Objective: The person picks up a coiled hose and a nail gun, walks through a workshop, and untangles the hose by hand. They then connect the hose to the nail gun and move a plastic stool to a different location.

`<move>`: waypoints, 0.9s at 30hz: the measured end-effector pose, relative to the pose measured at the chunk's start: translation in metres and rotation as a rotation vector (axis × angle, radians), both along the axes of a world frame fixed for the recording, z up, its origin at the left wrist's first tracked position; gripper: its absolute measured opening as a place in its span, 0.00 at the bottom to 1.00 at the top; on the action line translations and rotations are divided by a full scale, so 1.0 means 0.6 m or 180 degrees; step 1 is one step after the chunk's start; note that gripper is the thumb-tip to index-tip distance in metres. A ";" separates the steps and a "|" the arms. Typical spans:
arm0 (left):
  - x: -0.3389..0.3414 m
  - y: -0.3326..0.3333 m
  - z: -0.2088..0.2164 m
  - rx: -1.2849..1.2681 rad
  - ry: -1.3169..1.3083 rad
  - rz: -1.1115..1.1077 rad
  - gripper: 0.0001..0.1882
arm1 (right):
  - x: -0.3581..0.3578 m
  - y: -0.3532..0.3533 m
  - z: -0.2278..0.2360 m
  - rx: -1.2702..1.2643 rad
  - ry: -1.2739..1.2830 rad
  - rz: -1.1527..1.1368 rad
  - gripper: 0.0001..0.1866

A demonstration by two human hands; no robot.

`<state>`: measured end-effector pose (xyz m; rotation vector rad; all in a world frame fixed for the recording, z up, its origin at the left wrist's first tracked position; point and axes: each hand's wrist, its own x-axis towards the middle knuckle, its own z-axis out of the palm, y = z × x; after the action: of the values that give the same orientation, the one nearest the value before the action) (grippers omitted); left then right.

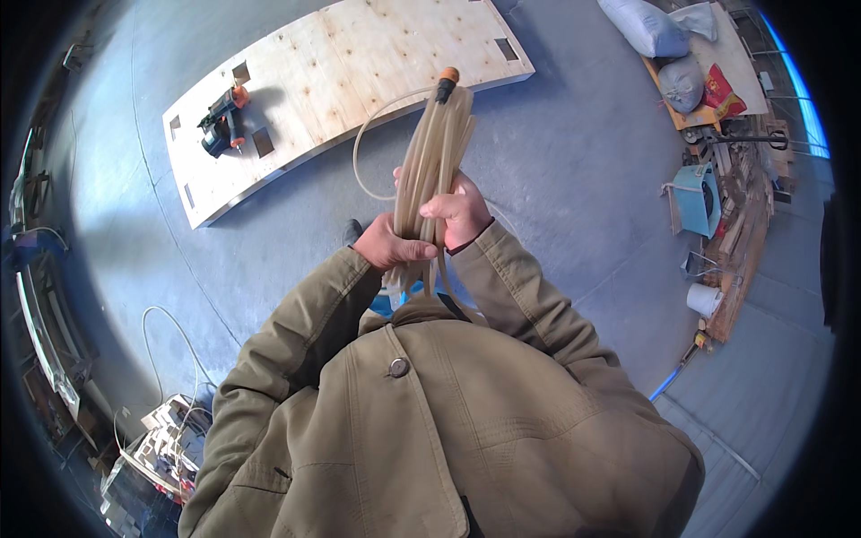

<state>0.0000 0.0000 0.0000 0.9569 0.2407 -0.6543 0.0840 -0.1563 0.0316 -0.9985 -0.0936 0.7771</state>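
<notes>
A coiled, pale translucent hose (432, 152) is held upright in front of my body, its loops gathered into a long bundle. My left hand (392, 244) wraps the lower left side, thumb across the front. Higher on the right side, my right hand (458, 212) grips the same bundle, its thumb pressed on the loops. An orange and black hose connector (447, 82) sticks up at the bundle's top. One loose loop bows out to the left of the coil. The fingers behind the bundle are mostly hidden.
A plywood panel (359, 63) with rectangular cutouts lies ahead, a black and orange nail gun (222, 121) on it. Stuffed sacks (647, 29), a teal box-shaped thing (697, 199), a white bucket (704, 299) and wood planks (743, 233) line the right. Scrap pieces (170, 439) lie at lower left.
</notes>
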 end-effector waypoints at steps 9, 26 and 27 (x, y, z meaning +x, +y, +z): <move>0.070 0.198 -0.037 0.0064 0.0274 0.0228 0.20 | 0.098 0.031 0.051 -0.2421 0.0314 0.0610 0.33; 0.174 0.538 0.116 -0.0334 -0.1098 0.0558 0.30 | 0.291 -0.106 -0.110 -0.4437 0.0106 -0.1638 0.22; 0.180 0.552 0.125 -0.0348 -0.1225 0.0781 0.31 | 0.309 -0.100 -0.149 -0.4439 0.0080 -0.1477 0.22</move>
<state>0.1081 0.3311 0.0751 0.9109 -0.0201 -0.2475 0.2693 -0.2161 -0.0578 -2.2069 0.7833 0.3374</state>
